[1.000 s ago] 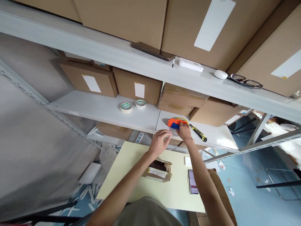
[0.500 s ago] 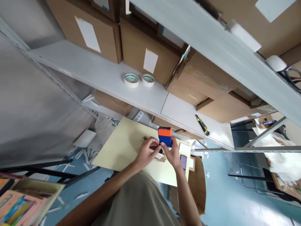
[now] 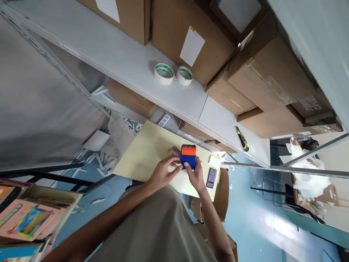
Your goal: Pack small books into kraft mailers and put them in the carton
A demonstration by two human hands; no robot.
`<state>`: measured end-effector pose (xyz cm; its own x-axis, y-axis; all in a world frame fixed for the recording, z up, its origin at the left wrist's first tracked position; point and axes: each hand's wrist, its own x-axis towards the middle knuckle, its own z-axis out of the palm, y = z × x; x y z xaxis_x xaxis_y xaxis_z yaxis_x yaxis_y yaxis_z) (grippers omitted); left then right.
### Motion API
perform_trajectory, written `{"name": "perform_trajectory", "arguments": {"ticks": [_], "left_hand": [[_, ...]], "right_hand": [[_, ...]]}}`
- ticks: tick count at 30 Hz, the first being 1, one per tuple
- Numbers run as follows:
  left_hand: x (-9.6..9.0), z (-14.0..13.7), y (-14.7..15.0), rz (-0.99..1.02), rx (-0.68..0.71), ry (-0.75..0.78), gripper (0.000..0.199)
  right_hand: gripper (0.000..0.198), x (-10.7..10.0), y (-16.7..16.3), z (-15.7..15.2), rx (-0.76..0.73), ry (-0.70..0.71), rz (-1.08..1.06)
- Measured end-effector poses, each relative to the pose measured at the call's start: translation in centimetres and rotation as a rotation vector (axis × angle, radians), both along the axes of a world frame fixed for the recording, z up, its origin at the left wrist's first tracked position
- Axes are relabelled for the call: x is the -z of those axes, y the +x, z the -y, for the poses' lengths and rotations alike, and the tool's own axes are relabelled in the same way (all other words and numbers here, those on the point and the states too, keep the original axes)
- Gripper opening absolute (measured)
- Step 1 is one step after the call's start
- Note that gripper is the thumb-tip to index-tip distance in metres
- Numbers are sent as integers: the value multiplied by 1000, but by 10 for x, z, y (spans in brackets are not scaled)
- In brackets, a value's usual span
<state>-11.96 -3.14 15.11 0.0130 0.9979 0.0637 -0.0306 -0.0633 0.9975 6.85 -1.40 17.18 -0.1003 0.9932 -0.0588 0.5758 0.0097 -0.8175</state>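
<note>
A small blue-and-orange box (image 3: 188, 159) is held upright above the pale yellow table (image 3: 147, 145), orange part on top with a dark upper edge. My right hand (image 3: 195, 177) is closed round its right side and lower edge, the thumb on the blue front. My left hand (image 3: 164, 171) is closed at its lower left corner, fingers and thumb pressed against it. Behind the hands lies something brown, like a small carton, mostly hidden. A phone (image 3: 211, 177) with a lit screen rests on the table to the right of my right hand.
Two tape rolls (image 3: 164, 73) and a yellow-black utility knife (image 3: 242, 139) lie on the grey shelf (image 3: 131, 62) ahead, before several cardboard boxes (image 3: 188, 40). A carton of books (image 3: 29, 218) stands at lower left. An open carton (image 3: 224, 189) is beside the table, paper scraps on the floor.
My view has shifted, so the shelf and boxes look nearer and higher. Both hands keep the small box; my left fingers are now closer against its lower left side.
</note>
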Motion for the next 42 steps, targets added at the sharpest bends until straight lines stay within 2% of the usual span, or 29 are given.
{"name": "perform_trajectory", "arguments": {"ticks": [3, 6, 10, 13, 16, 22, 27, 33, 42], "left_hand": [[-8, -8, -24, -28, -123, 1, 35], [-18, -21, -51, -180, -192, 161, 43], [-27, -37, -78, -401, -42, 390, 35], [-29, -40, -88, -447, 58, 454, 29], [-31, -38, -94, -435, 72, 490, 24], [-26, -32, -104, -412, 124, 448, 22], [-9, -32, -108, -394, 164, 394, 25], [6, -31, -109, -356, 219, 381, 26], [24, -33, -101, -319, 295, 309, 22]], "right_hand": [[45, -2, -1, 7, -18, -32, 50], [43, -7, -4, 14, -29, -57, 103], [44, -15, -14, 21, -63, -73, 137], [45, -20, -22, 24, -66, -60, 173], [49, -22, -29, 27, -54, -42, 230], [54, -21, -39, 37, -41, -42, 310], [44, -17, -45, 47, -26, -73, 363], [42, -13, -48, 55, -23, -104, 422], [46, -9, -46, 59, -4, -279, 521]]}}
